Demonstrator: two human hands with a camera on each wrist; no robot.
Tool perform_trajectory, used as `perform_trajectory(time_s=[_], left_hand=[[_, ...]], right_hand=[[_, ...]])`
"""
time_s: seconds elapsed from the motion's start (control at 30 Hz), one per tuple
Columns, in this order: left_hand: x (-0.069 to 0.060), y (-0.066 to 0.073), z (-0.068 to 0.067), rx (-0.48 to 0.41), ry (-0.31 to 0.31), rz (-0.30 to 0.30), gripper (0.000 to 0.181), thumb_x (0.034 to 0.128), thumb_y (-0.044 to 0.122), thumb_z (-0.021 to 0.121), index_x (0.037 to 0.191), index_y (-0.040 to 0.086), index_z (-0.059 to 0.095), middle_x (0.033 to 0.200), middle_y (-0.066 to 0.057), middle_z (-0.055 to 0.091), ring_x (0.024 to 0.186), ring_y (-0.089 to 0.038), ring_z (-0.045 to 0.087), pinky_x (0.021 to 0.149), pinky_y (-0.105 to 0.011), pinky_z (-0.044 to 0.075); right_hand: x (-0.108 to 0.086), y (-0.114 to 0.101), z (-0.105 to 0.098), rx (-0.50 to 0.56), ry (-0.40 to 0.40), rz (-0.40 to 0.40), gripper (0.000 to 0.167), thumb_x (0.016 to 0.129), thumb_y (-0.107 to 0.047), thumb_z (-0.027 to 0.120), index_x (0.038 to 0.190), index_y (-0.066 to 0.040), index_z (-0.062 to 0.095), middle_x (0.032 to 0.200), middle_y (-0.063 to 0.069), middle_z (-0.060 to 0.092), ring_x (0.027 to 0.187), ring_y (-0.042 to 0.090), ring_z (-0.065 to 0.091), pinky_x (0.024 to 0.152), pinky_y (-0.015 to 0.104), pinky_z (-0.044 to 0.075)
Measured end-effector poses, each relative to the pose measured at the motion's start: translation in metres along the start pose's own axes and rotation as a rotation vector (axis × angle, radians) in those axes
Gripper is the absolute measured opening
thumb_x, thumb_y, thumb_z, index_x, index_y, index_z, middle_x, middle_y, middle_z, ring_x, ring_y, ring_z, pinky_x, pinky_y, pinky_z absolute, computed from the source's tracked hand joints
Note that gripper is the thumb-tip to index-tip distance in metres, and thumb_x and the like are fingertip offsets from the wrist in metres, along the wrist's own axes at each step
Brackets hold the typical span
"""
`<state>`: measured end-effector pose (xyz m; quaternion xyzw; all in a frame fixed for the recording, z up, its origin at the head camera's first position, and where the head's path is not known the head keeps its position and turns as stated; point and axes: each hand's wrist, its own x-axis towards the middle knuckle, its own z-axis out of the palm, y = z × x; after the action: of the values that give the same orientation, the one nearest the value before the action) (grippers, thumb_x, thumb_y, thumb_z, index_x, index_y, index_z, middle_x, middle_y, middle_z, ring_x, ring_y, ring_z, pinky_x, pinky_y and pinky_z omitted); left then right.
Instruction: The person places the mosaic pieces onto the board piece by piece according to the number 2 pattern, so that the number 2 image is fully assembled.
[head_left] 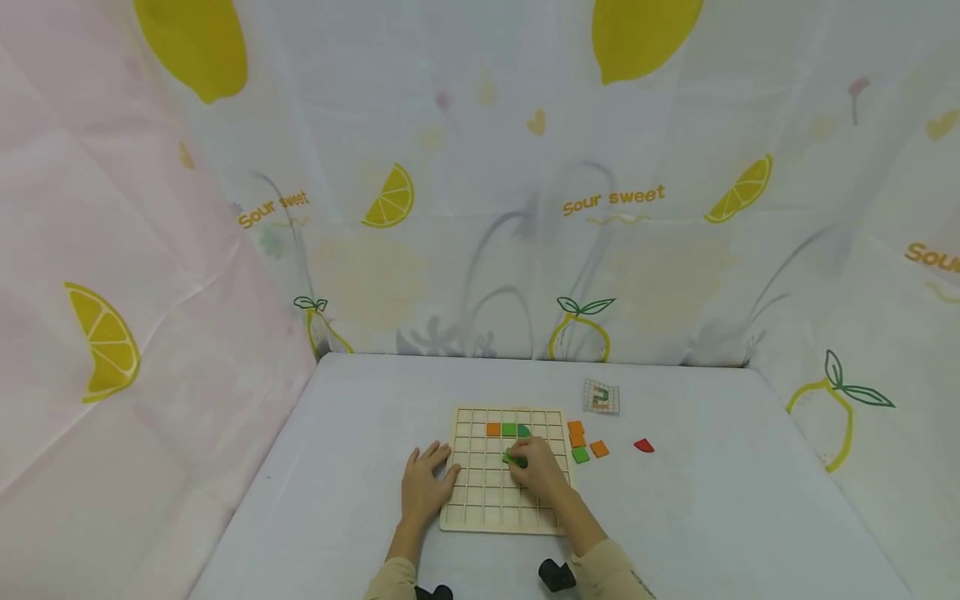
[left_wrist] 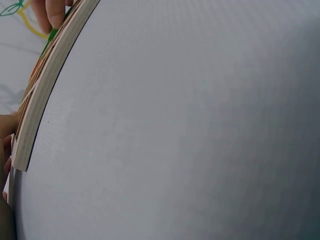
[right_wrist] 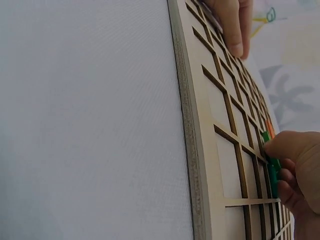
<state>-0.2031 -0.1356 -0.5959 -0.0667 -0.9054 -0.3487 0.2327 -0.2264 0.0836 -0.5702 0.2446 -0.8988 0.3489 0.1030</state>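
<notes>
A wooden grid board [head_left: 480, 492] lies flat on the table. My left hand [head_left: 425, 487] rests at its left edge, fingers extended and thumb on the rim. Over the middle of the grid, my right hand [head_left: 538, 471] pinches a green tile [head_left: 507, 457] between thumb and fingers; a darker green piece [right_wrist: 273, 177] shows beside it, partly hidden by the fingers. In a row farther back on the board sit an orange tile [head_left: 492, 430], a green square tile [head_left: 509, 430] and a dark green rounded tile [head_left: 523, 431].
Right of the board lie orange tiles [head_left: 576, 433], another green tile [head_left: 581, 455], a separate orange tile [head_left: 599, 449] and a red rounded piece [head_left: 644, 446]. A pattern card [head_left: 602, 397] lies behind them. A lemon-print cloth [head_left: 480, 275] stands behind the white table [head_left: 712, 500].
</notes>
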Motion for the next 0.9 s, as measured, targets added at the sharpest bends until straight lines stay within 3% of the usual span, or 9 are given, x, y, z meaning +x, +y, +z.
perform_trajectory(time_s=[0.63, 0.9], left_hand=[[-0.002, -0.001, 0.000, 0.013, -0.007, 0.000, 0.033, 0.0741, 0.014, 0.076, 0.103, -0.002, 0.070, 0.107, -0.015, 0.069, 0.109, -0.034, 0.061, 0.106, -0.053, 0.035], [-0.001, 0.001, -0.001, 0.008, -0.007, -0.006, 0.033, 0.0739, 0.013, 0.076, 0.103, -0.002, 0.070, 0.107, -0.016, 0.069, 0.109, -0.034, 0.061, 0.107, -0.052, 0.035]], right_hand=[[-0.010, 0.001, 0.002, -0.104, -0.008, -0.061, 0.019, 0.083, -0.005, 0.068, 0.101, 0.000, 0.071, 0.104, 0.009, 0.069, 0.097, 0.027, 0.057, 0.085, 0.040, 0.052], [-0.012, 0.001, 0.002, -0.152, 0.004, -0.104, 0.017, 0.085, -0.006, 0.066, 0.100, -0.001, 0.072, 0.104, 0.008, 0.069, 0.096, 0.025, 0.056, 0.084, 0.037, 0.052]])
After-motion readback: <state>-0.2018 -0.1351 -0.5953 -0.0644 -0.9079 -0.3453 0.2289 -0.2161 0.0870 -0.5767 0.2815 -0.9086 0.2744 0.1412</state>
